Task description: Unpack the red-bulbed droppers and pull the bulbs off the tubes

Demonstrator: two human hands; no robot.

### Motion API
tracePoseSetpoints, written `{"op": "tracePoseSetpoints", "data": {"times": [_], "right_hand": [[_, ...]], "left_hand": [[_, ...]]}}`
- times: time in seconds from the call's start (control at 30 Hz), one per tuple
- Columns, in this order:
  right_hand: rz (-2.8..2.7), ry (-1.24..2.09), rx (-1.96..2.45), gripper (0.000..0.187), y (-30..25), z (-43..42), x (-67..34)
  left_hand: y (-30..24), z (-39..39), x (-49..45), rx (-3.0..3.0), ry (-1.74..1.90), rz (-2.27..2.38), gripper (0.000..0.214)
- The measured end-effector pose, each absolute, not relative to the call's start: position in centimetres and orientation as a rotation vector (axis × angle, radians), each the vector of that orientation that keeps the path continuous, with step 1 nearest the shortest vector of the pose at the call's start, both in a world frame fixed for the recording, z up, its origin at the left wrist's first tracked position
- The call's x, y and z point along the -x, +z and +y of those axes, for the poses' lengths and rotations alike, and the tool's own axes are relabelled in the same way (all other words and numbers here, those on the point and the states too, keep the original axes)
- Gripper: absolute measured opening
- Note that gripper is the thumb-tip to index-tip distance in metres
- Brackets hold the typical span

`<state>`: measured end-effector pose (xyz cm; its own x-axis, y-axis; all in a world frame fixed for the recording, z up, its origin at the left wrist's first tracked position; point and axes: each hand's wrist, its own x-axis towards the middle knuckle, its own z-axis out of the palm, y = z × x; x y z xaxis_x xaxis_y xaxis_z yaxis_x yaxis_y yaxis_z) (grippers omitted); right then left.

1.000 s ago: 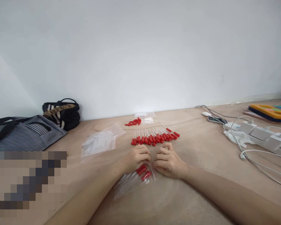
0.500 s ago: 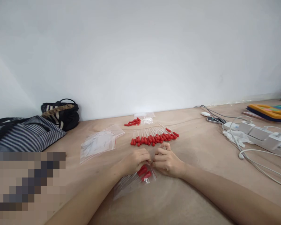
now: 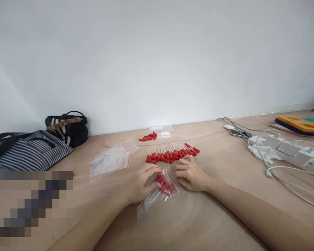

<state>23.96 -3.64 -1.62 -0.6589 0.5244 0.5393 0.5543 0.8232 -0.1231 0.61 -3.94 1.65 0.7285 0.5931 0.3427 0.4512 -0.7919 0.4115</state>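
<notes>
A clear zip-lock bag [image 3: 151, 204] lies tilted between my hands, with several glass droppers inside, their red rubber bulbs [image 3: 165, 186] toward the upper right. My left hand [image 3: 143, 183] grips the bag's left side, thumb over the front and fingers behind. On the other side, my right hand [image 3: 189, 174] has its fingers curled at the bag's upper right edge, fingertips partly hidden. Just beyond the hands, a row of loose droppers [image 3: 170, 155] lies on the table with red bulbs facing me.
Flat plastic bags [image 3: 111, 160] lie at left; loose red bulbs [image 3: 148, 137] and a bag of thin clear tubes [image 3: 163, 134] lie behind the row. A striped bag [image 3: 31, 150] and a black bag [image 3: 77, 129] stand far left. A power strip [image 3: 290, 153] with cables is at right.
My left hand has opened wider around the bag and shifted slightly left. The bag has lifted and turned, showing more red bulbs. My right hand has moved a little right.
</notes>
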Motion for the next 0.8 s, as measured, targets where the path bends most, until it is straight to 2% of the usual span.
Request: {"op": "tracePoseSetpoints", "data": {"times": [0.07, 0.13, 0.27, 0.47, 0.8], "right_hand": [[-2.481, 0.092, 0.852, 0.015, -1.4, -3.7, -24.0], [-2.501, 0.271, 0.910, 0.021, -1.1, -3.8, -24.0], [-2.452, 0.469, 1.038, 0.022, -1.2, -3.7, -23.7], [-2.351, 0.417, 1.060, 0.016, -1.8, -3.6, -23.4], [-2.376, 0.464, 0.943, 0.034, -1.5, -3.6, -23.0]], "left_hand": [[0.9, -5.8, 0.0, -2.580, 0.637, 0.915, 0.063], [0.1, -7.1, 0.5, -2.543, 0.622, 1.024, 0.071], [-0.6, -7.3, 1.1, -2.507, 0.531, 1.089, 0.060], [0.1, -5.4, 0.9, -2.503, 0.505, 0.974, 0.054], [0.8, -5.8, 0.6, -2.509, 0.514, 0.940, 0.046]]}}
